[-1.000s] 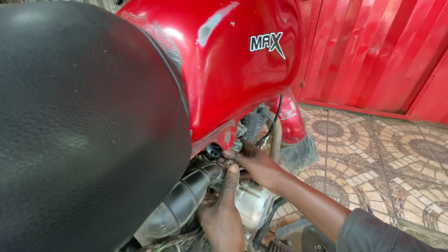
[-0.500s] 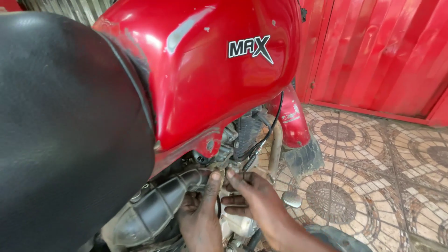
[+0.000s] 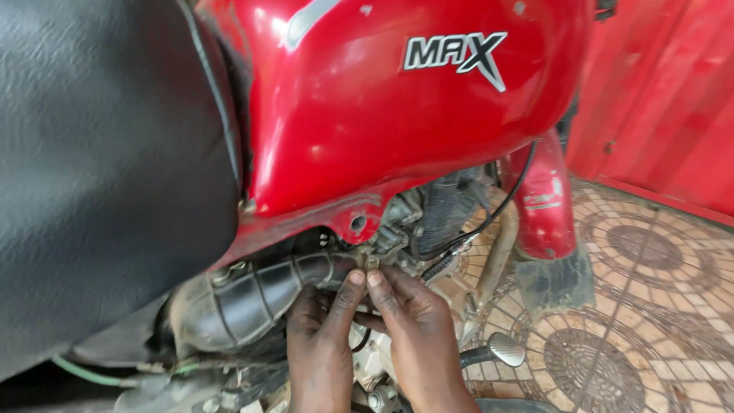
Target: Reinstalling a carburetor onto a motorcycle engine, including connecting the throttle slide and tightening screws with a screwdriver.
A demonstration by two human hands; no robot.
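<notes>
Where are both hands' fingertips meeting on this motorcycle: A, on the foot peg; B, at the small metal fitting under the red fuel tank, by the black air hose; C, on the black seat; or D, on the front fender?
B: the left hand and right hand pinch at the small metal fitting below the red fuel tank, beside the black air hose.
</notes>
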